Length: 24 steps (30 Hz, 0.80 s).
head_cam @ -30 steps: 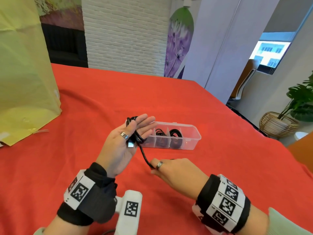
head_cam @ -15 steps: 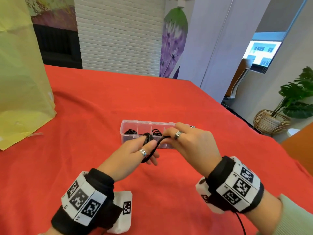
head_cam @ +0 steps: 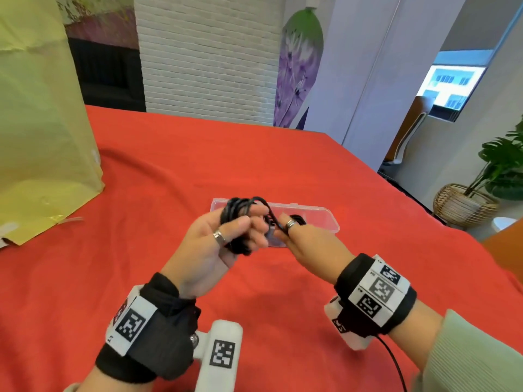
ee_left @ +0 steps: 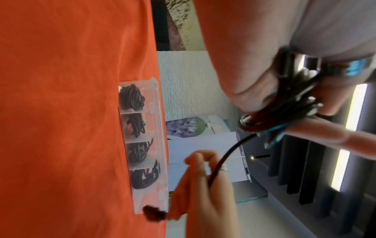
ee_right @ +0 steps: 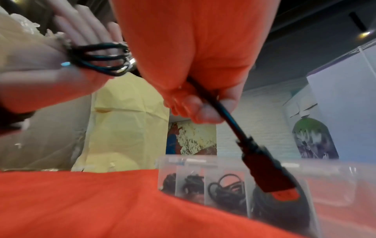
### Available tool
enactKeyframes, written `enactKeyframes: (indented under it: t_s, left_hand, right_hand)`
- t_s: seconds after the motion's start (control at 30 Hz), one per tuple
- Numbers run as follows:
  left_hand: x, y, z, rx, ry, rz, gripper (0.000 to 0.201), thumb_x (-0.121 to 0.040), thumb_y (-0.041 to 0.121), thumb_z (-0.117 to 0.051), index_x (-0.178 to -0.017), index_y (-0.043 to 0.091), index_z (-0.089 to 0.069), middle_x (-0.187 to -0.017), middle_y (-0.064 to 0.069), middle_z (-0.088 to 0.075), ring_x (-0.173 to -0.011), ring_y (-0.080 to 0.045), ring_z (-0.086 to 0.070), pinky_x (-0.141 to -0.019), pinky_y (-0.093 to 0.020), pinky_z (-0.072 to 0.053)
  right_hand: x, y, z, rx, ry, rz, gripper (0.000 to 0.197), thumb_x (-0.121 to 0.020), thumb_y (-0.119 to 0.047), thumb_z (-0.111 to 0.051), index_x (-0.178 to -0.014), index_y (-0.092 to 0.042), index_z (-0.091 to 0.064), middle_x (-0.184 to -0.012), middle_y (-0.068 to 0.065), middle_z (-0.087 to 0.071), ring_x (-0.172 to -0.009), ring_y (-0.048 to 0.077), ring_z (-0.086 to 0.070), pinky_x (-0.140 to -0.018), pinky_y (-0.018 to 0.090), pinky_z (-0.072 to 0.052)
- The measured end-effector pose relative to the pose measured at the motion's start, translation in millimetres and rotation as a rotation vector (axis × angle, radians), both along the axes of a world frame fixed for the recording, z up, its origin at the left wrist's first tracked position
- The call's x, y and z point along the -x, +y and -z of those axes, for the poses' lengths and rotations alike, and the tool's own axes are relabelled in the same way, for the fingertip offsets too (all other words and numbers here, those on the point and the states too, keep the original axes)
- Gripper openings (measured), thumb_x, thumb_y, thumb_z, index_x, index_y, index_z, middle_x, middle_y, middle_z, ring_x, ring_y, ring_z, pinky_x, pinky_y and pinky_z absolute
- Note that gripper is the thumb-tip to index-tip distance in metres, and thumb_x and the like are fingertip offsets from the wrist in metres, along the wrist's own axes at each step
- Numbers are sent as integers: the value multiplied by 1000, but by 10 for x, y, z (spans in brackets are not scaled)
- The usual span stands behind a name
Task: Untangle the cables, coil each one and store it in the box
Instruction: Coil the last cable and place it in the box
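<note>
Centrally, in the head view, the left hand (head_cam: 223, 239) is raised above the red-cloth-covered surface (head_cam: 141, 193), palm toward the camera, with a black cable wound in several loops (head_cam: 240, 210) around its fingers; the thumb presses on the coil, so this grip is closed on the cable. The right hand (head_cam: 302, 244) sits just beside it and pinches the cable's free end between thumb and forefinger. Behind both hands, a clear plastic compartment box (head_cam: 322, 219) lies on the cloth. A large yellow paper bag (head_cam: 42, 123) stands at the far left, and a potted green plant in a woven basket (head_cam: 481, 193) stands on the floor to the right.

Left wrist view: the box (ee_left: 156, 112) shows four compartments each holding a coiled black cable (ee_left: 132, 98), while a fifth, at the end nearest the right hand, shows no coil. The loops (ee_left: 295, 99) circle the left fingers (ee_left: 325, 136), and one strand runs down to the right hand (ee_left: 205, 185), which pinches it.

Right wrist view: the right fingertips (ee_right: 203, 111) clamp the strand a short way above its black rectangular plug (ee_right: 266, 173), which hangs in front of the box (ee_right: 335, 185). The coil (ee_right: 101, 59) wraps the left hand (ee_right: 40, 72) at upper left.
</note>
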<state>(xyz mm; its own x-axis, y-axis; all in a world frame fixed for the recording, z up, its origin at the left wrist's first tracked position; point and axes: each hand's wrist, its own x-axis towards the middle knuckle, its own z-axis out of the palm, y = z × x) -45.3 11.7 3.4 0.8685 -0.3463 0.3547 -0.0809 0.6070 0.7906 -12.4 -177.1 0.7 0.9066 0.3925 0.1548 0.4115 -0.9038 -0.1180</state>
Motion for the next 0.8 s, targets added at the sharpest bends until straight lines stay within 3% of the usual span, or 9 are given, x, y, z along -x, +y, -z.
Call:
enactKeyframes:
  t_s: [0.1, 0.27, 0.37, 0.43, 0.57, 0.6, 0.67, 0.73, 0.8]
  left_hand:
    - [-62, -29, -30, 134, 89, -117, 26, -71, 13, -58, -90, 5, -74, -90, -9, -73, -79, -16, -71, -63, -18, -54]
    - [-171, 138, -72, 254, 139, -278, 32, -85, 5, -43, -115, 1, -54, -112, -11, -69, -106, -22, -65, -85, -22, -53]
    - [-199, 124, 12, 116, 89, -322, 29, -93, -2, -38, -118, 2, -52, -117, -11, -66, -108, -22, -64, -90, -24, -52]
    - [-211, 70, 119, -151, -20, -390, 31, -94, -3, -40, -118, 11, -52, -120, -5, -64, -109, -14, -63, -91, -22, -50]
    - [-206, -1, 248, -657, -159, -384, 20, -96, 13, -45, -107, 26, -56, -103, 8, -67, -88, 0, -66, -83, -23, -49]
    - [-177, -23, 238, -676, -131, -355, 16, -95, 23, -45, -102, 24, -59, -91, 8, -69, -80, 1, -64, -78, -22, -47]
    - [-126, -66, 210, -637, -85, -230, 38, -92, 47, -41, -90, 18, -65, -72, 4, -69, -66, -3, -59, -68, -17, -44]
    - [-81, -75, 182, -543, -73, -41, 59, -79, 70, -45, -83, 16, -68, -69, -5, -69, -62, -10, -58, -63, -17, -44]
    - [-41, -87, 179, -416, -83, 64, 56, -74, 65, -57, -90, 13, -68, -70, -7, -68, -58, -11, -59, -59, -16, -44]
  right_hand:
    - [147, 94, 112, -16, 115, -60, 28, -100, -37, -34, -117, -14, -34, -95, 18, -65, -86, 37, -62, -67, 40, -45]
    - [502, 244, 272, 70, 198, -230, 29, -100, -38, -31, -119, -16, -37, -101, 13, -64, -88, 38, -60, -71, 40, -44]
    - [561, 214, 273, 161, -37, -284, 24, -97, -41, -25, -104, -21, -37, -85, 1, -65, -67, 28, -63, -49, 31, -42]
    - [592, 192, 224, 227, -207, -330, 19, -93, -39, -31, -91, -22, -39, -67, -7, -57, -50, 17, -57, -38, 23, -35]
    - [582, 212, -24, 130, -436, -537, 17, -93, -34, -42, -87, -22, -51, -67, -6, -57, -56, 17, -59, -43, 25, -42]
    - [560, 211, -124, 84, -461, -541, 17, -92, -32, -43, -89, -21, -55, -70, -5, -61, -59, 18, -61, -44, 25, -44]
    - [488, 188, -323, -40, -457, -457, 25, -91, -34, -43, -88, -20, -63, -75, -5, -66, -64, 17, -63, -48, 28, -47]
    - [376, 133, -461, -195, -383, -303, 31, -89, -43, -38, -91, -23, -62, -77, -8, -66, -66, 13, -60, -56, 31, -46]
    - [232, 62, -495, -328, -223, -247, 26, -89, -47, -38, -94, -29, -56, -78, -7, -66, -69, 10, -56, -63, 34, -46]
